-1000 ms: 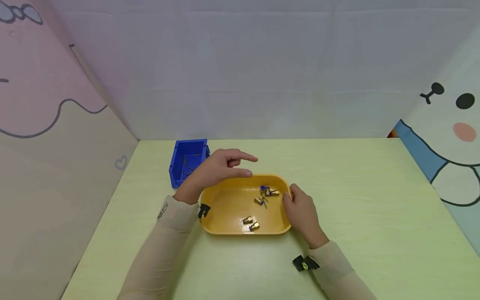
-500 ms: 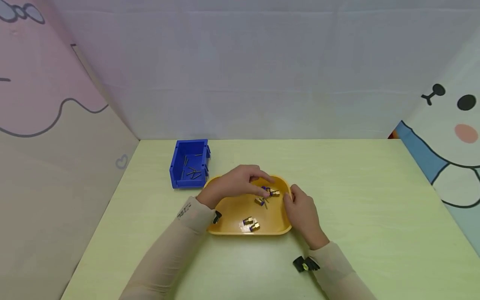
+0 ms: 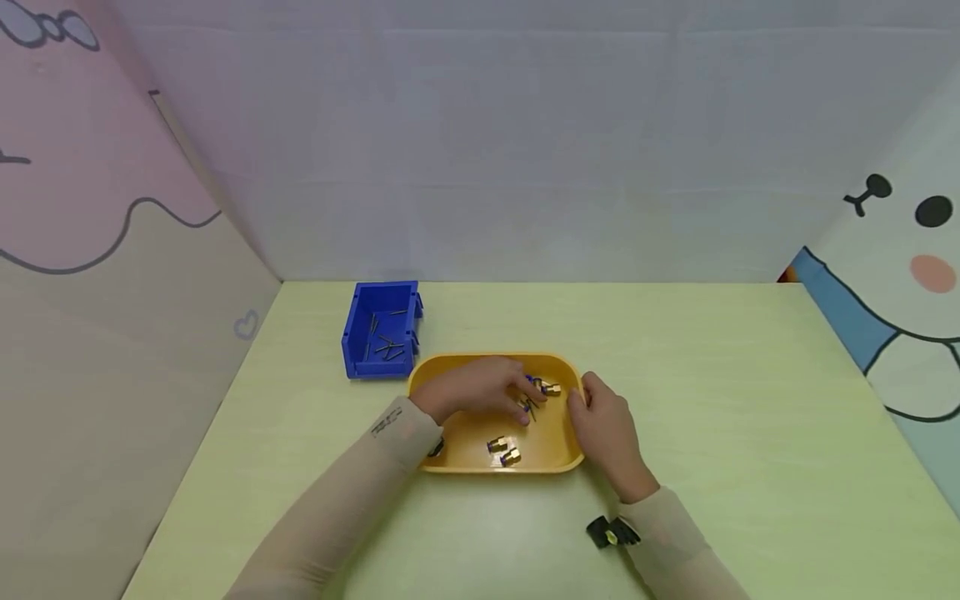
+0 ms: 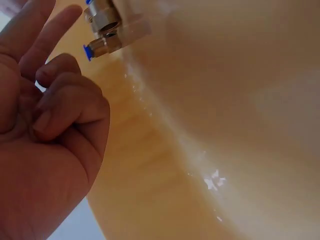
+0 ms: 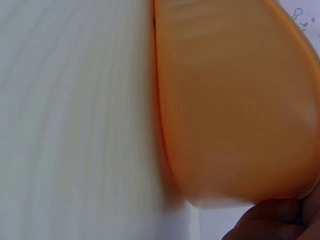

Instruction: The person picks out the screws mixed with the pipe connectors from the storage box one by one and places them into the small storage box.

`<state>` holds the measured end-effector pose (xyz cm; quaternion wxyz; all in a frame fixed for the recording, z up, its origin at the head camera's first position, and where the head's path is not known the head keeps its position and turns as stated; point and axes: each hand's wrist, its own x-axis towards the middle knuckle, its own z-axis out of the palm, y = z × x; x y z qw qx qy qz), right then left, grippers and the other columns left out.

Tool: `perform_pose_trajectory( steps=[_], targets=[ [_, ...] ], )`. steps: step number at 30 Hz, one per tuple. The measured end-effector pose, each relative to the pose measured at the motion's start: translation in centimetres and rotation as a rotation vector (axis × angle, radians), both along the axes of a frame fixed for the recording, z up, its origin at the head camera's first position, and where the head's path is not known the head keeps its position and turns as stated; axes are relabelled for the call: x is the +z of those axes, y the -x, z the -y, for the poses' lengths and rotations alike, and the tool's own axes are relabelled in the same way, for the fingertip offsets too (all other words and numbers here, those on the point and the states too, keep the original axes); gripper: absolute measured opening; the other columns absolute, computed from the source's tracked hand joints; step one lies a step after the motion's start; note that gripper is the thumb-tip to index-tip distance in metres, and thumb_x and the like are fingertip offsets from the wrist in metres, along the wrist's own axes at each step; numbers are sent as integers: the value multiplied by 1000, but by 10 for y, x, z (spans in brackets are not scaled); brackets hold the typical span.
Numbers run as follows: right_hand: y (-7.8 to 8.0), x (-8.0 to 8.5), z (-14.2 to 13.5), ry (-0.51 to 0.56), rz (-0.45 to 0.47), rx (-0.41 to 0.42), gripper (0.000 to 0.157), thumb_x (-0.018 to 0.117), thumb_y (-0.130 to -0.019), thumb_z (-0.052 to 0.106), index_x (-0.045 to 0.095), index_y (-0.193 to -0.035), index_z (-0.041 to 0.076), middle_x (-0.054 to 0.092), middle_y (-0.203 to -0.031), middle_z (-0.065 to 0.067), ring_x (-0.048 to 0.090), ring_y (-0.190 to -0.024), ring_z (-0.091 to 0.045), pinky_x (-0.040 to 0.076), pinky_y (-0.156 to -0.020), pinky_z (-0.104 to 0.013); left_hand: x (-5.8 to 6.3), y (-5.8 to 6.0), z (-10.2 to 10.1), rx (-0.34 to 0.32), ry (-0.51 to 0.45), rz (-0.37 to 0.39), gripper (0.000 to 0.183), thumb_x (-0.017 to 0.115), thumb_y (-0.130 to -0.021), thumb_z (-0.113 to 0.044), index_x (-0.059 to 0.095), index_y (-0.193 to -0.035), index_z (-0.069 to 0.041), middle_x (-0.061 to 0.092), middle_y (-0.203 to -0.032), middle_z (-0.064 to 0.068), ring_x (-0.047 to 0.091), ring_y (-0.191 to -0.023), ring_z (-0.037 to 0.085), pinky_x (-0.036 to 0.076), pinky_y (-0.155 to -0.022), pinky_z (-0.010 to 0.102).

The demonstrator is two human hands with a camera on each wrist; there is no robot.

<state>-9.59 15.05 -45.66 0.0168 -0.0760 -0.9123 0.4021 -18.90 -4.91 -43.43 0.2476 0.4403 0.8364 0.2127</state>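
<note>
My left hand (image 3: 483,387) reaches down into the yellow tray (image 3: 457,470), thumb and forefinger apart beside thin metal pins (image 3: 532,411). Its other fingers are partly curled in the left wrist view, and nothing shows in its grasp. Close to the fingertips lie several brass fittings with blue collars (image 3: 552,389), partly covered by the hand. Two more brass fittings (image 3: 511,457) lie nearer the tray's front. With thumb over the rim, my right hand (image 3: 609,429) grips the tray's right end; the right wrist view shows its fingers (image 5: 270,220) against the tray's outside.
Behind and left of the tray stands a blue bin (image 3: 381,367) with several thin metal pins inside. Both containers rest on a pale wooden table (image 3: 735,417). A white cloth wall (image 3: 480,150) rises at the table's back, with printed panels at either side.
My left hand has moved right and down from above the tray's back rim to the pins inside it, uncovering the blue bin. The right hand keeps its hold on the tray.
</note>
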Motion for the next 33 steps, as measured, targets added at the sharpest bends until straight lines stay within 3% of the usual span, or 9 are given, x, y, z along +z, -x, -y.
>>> perform_pose_trajectory(
  steps=[6,18,23,27,33],
  targets=[
    [0,-1,-1,4,-2,-2,23,51,-100,20,46,-80,9,40,-61,-3,44,-48,-18,32,-44,-28,-3,2,-2,38,57,-62,38,79,-85,-37,74,-122,-28,62,-97,-11,52,-82,9,44,-76,24],
    [1,-3,-1,2,-26,2,23,51,-99,20,46,-79,10,40,-60,-3,44,-48,-18,32,-45,-29,-6,3,-2,87,129,-98,39,77,-87,-36,72,-125,-29,67,-103,-13,55,-83,7,46,-78,23],
    [1,-3,-1,6,-16,-3,23,51,-99,20,46,-80,10,40,-60,-4,44,-48,-19,32,-44,-28,-8,5,-3,104,96,-74,31,76,-89,-23,74,-120,-27,70,-108,-15,57,-85,6,48,-79,22],
    [1,-3,-1,5,-14,0,22,51,-99,20,46,-80,10,40,-61,-3,44,-48,-18,31,-44,-28,-9,5,-4,100,88,-98,32,73,-87,-11,77,-115,-27,71,-107,-15,59,-87,4,49,-80,21],
    [1,-2,-1,8,-8,-2,22,51,-99,20,46,-81,9,41,-61,-4,44,-48,-18,32,-44,-28,-9,3,-5,76,93,-140,25,79,-86,-30,79,-110,-25,68,-100,-16,59,-85,2,49,-83,23]
  ],
)
